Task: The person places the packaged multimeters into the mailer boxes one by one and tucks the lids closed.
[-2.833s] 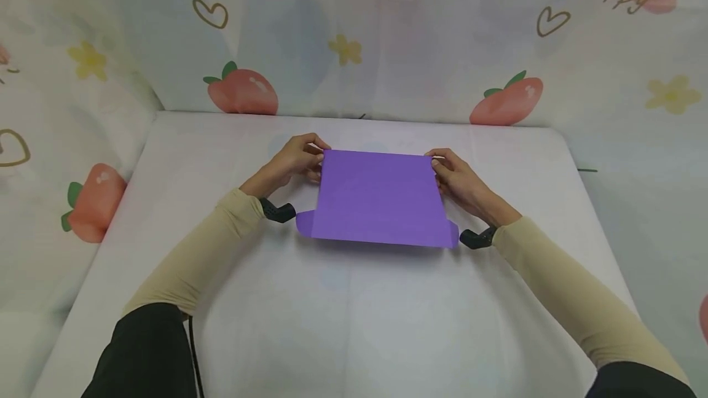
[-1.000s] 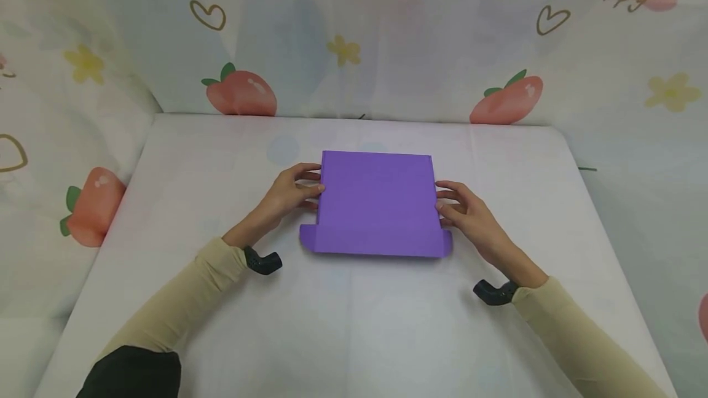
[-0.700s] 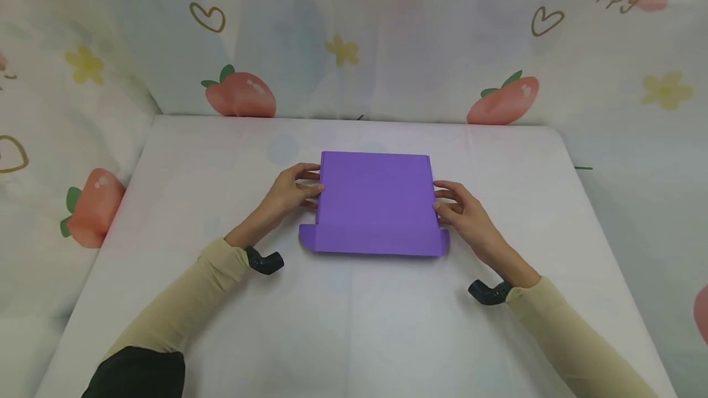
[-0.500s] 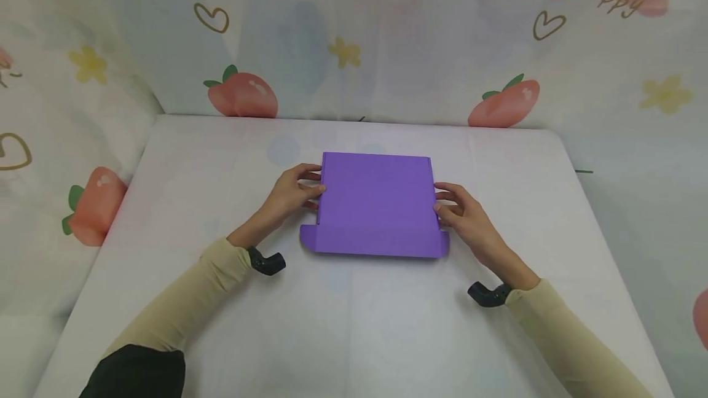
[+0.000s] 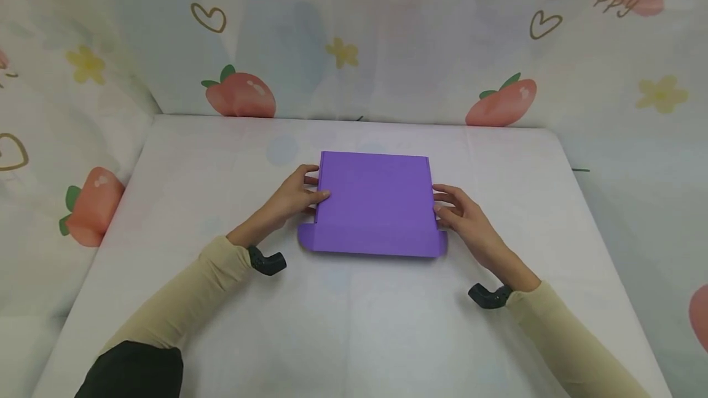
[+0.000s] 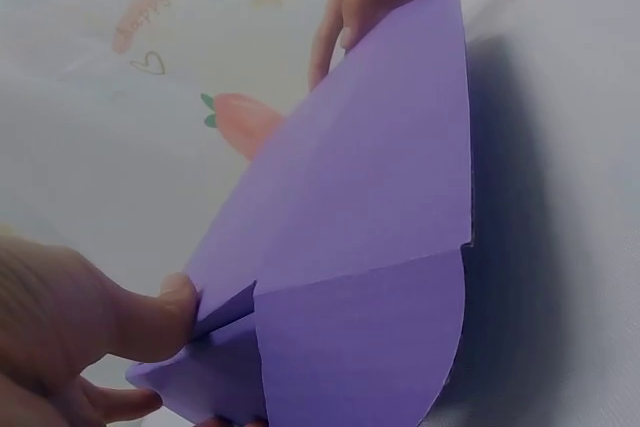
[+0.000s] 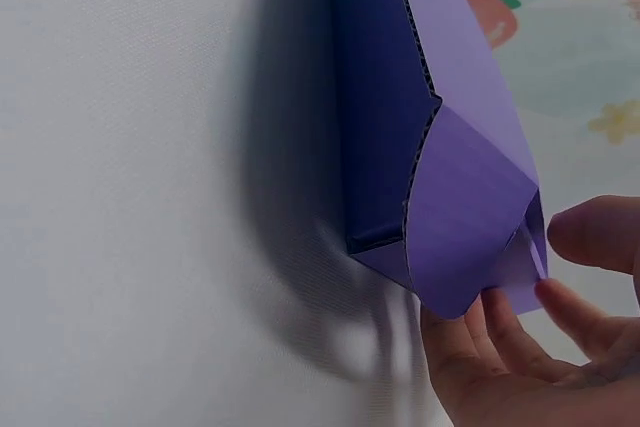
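A purple cardboard mailer box (image 5: 376, 192) lies on the table with its lid folded down. Its front flap (image 5: 376, 239) sticks out toward the person, with rounded ears at both ends. My left hand (image 5: 290, 195) holds the left side, thumb on the lid's edge and fingers against the side wall. In the left wrist view a narrow gap shows between lid and side, near the thumb (image 6: 175, 317). My right hand (image 5: 464, 217) is at the right side; its fingertips (image 7: 500, 322) touch the side while the thumb stands slightly off. The box's inside is hidden.
A white cloth covers the table (image 5: 343, 324). Printed curtains (image 5: 387, 42) with fruit and flowers stand behind and at both sides. Dark wrist cameras (image 5: 267, 261) sit below both hands.
Both hands have come down from the box's far corners to mid-sides, and the lid lies lower. In the last half second my left thumb has slid further onto the lid; the right hand barely moved.
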`<state>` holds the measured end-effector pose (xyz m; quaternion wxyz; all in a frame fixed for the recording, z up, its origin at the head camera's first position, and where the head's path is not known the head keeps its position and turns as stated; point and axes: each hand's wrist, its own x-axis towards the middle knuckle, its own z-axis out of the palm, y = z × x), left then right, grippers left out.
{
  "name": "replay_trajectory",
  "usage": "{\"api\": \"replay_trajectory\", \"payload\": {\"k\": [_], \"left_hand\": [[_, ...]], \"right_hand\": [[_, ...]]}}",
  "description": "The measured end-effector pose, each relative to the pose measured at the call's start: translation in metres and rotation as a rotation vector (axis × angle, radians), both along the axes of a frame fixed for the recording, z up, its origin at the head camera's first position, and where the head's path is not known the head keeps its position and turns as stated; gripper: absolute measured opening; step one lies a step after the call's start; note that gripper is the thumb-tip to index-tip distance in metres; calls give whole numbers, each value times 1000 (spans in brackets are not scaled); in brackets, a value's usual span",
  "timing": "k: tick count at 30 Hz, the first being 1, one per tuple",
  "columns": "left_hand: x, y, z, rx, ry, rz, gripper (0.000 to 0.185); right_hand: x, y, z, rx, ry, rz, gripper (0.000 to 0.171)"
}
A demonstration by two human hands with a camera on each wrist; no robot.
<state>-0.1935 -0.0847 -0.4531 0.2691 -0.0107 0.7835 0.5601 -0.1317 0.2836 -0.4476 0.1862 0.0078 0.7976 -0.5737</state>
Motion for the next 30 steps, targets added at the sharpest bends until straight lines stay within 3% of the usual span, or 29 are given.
{"api": "replay_trajectory", "payload": {"k": [7,14,25,27,30], "left_hand": [[1,4,-2,-44,47,4,73],[1,6,-3,-30,26,21,73],[-3,2,-1,-40,22,-17,75],[-1,2,0,-89,65,-36,76],[5,4,5,-267,224,-90,76]], "right_hand": [[2,0,-2,-17,19,12,55],[4,0,-2,-16,24,13,56],[11,1,3,3,62,4,55],[17,2,5,83,92,-7,55],[30,0,8,223,160,-20,53]]}}
